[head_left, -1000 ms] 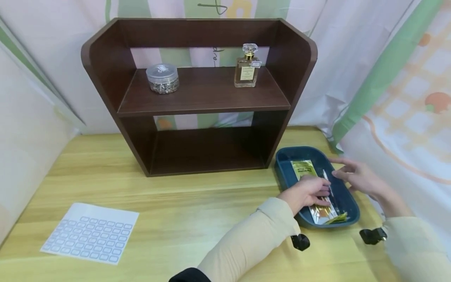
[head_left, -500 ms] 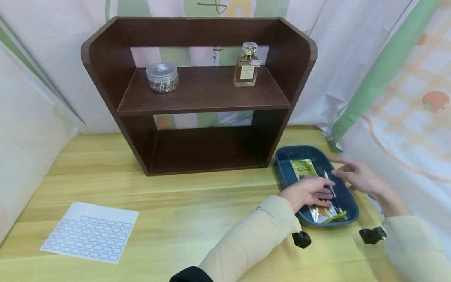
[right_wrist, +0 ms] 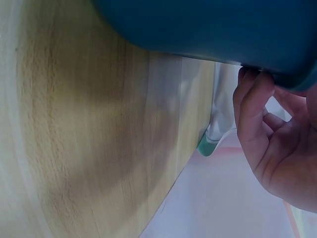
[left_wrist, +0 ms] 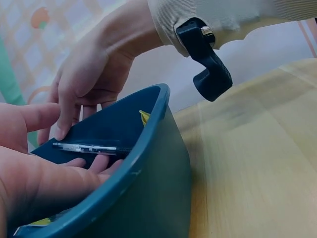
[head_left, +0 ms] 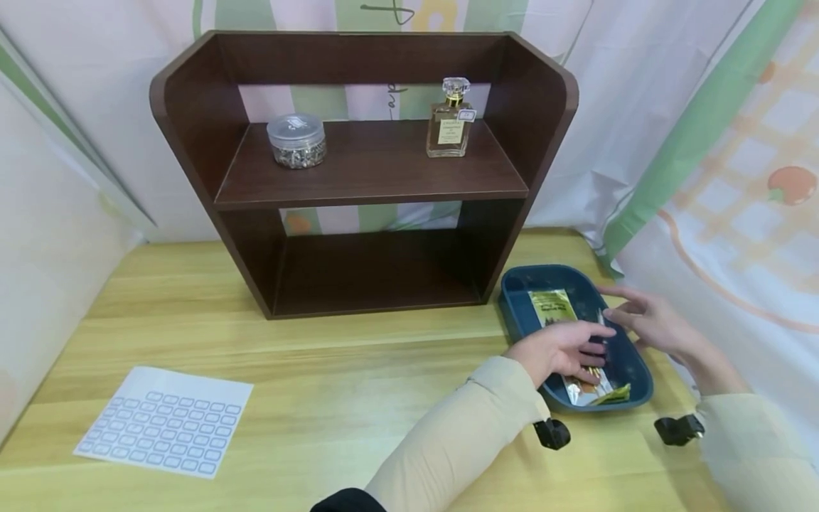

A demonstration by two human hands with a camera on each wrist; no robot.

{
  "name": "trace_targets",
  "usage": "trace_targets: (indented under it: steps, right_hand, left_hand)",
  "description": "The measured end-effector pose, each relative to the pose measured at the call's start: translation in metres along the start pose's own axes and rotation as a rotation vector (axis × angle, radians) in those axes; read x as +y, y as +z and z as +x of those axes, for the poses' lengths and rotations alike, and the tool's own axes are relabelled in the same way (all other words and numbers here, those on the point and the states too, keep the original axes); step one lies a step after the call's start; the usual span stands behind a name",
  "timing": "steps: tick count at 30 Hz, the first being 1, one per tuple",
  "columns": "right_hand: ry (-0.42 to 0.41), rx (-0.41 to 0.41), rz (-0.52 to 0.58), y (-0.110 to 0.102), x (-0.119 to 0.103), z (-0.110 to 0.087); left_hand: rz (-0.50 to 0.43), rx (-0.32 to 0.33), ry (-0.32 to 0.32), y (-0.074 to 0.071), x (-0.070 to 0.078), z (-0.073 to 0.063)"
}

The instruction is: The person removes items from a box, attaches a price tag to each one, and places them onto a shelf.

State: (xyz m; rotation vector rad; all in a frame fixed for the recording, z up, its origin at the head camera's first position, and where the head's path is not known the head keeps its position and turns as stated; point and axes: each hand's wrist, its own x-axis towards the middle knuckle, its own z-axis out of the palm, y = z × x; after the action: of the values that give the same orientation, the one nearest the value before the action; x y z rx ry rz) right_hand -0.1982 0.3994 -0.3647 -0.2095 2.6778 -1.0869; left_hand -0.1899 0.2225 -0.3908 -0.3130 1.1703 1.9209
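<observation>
A dark blue plastic bin [head_left: 632, 361] stands on the table beside the shelf. My left hand [head_left: 566, 350] reaches into it, fingers spread and fairly straight. In the left wrist view a clear pen [left_wrist: 91, 148] with a dark grip lies across the left fingertips, close to the bin's inner wall; the thumb is away from it. Under this hand lies a packet with a green printed top [head_left: 552, 306]; its middle is hidden. My right hand [head_left: 655, 326] holds the bin's right rim, thumb over the edge and curled fingers against the outer wall in the right wrist view.
A dark brown two-tier shelf [head_left: 371, 198] stands at the back. On its upper board are a lidded clear tub [head_left: 296, 142] and a perfume bottle [head_left: 451, 128]. A sheet of blue-framed labels [head_left: 168, 423] lies at the table's left. Curtains surround the table.
The pen in the bin has shifted right, toward the right wall, with my left fingers. My right hand keeps its place on the rim.
</observation>
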Motion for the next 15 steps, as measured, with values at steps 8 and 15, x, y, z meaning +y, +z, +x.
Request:
trace_targets:
  steps: [8,15]
  right_hand:
    - [0.000,-0.008,-0.005,0.0005,0.0020,0.0003]
    - [-0.002,-0.002,0.010,0.0010,0.0003,-0.0004]
  left_hand:
    - [-0.037,0.047,0.002,0.0012,-0.0013,0.0004]
    - [-0.075,0.102,0.031,0.0027,-0.0005,-0.0036]
